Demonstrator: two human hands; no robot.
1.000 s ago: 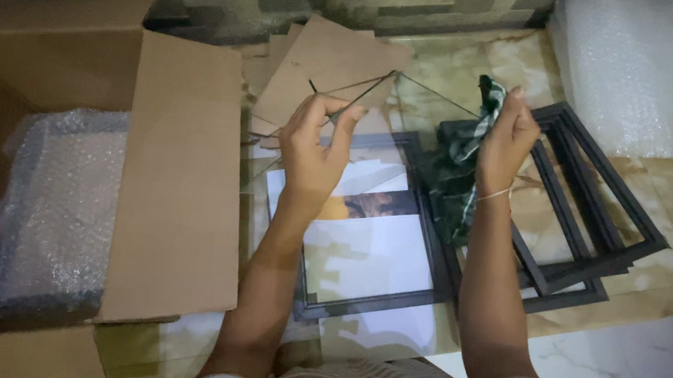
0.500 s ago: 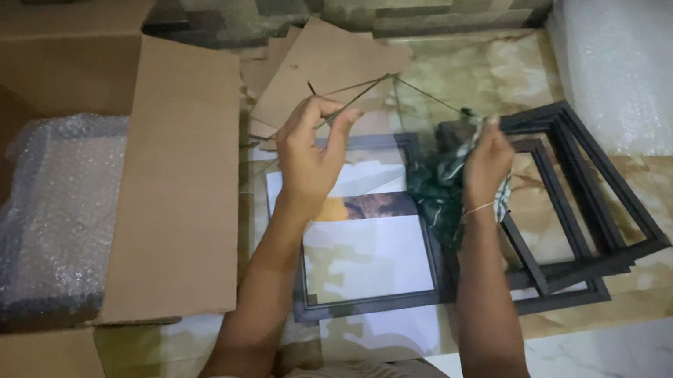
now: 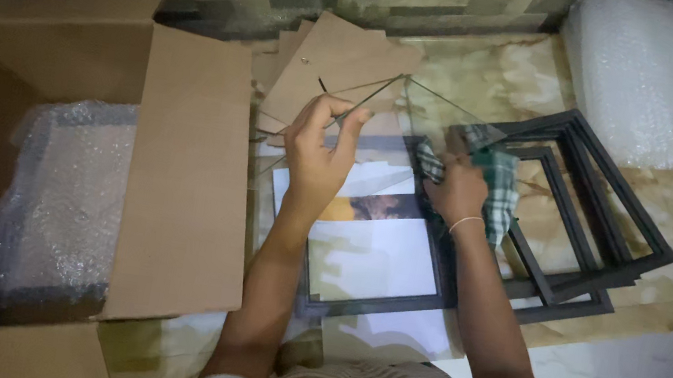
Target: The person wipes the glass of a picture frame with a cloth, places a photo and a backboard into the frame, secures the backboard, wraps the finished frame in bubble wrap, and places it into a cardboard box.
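— Looking at the left hand (image 3: pixel 319 155): how is it set?

— Fingers curled, thumb and fingertips pinched on the near edge of a clear glass pane (image 3: pixel 404 124), which it holds tilted up above the floor.

— And the right hand (image 3: pixel 456 189)?

— Closed around a green checked cloth (image 3: pixel 496 191), pressing it against the pane's right side. The cloth bunches over and past the knuckles.

— So both hands are on the same pane?

— Yes, the left at its edge, the right just beside it on the surface, a short gap between them.

— What lies under them?

— Directly below the hands, a dark frame with a picture (image 3: pixel 372 248) in it. To the right of the right hand, a stack of empty black frames (image 3: pixel 606 229). Beyond the left hand's fingertips, brown backing boards (image 3: pixel 337 65). Well to the left of the left hand, an open cardboard box (image 3: pixel 177 183) with bubble wrap (image 3: pixel 55 200) inside.
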